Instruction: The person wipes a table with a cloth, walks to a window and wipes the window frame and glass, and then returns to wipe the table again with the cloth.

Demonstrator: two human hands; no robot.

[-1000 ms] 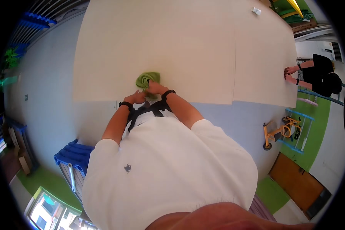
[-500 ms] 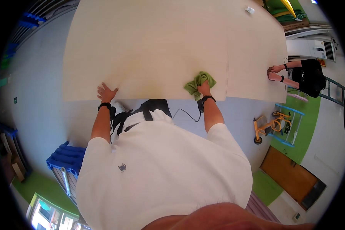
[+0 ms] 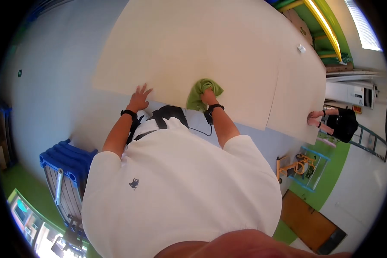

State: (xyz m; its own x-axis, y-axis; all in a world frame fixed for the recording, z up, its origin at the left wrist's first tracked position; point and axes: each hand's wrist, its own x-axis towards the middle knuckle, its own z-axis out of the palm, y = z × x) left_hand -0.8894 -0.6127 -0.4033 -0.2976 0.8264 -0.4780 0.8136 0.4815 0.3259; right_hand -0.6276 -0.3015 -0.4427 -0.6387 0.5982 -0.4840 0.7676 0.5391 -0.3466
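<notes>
A green cloth (image 3: 197,91) lies bunched on the light-coloured tabletop (image 3: 193,47), close to its near edge. My right hand (image 3: 209,96) is closed on the cloth and presses it against the surface; the fingertips are hidden in its folds. To the left, my left hand (image 3: 139,99) rests at the table edge with its fingers spread and nothing in it. Both of my wrists carry black bands, and a dark cable hangs by the right one.
A small white item (image 3: 301,48) sits at the far right of the tabletop. Another person (image 3: 344,124) in black has both hands at the table's right end. Stacked blue-ended benches (image 3: 64,167) stand behind me on the left, and an orange tricycle (image 3: 294,167) on the right.
My right hand has slid the cloth leftward along the near edge. My left hand has shifted right, its fingers still spread. The whole view has turned, so the table appears tilted.
</notes>
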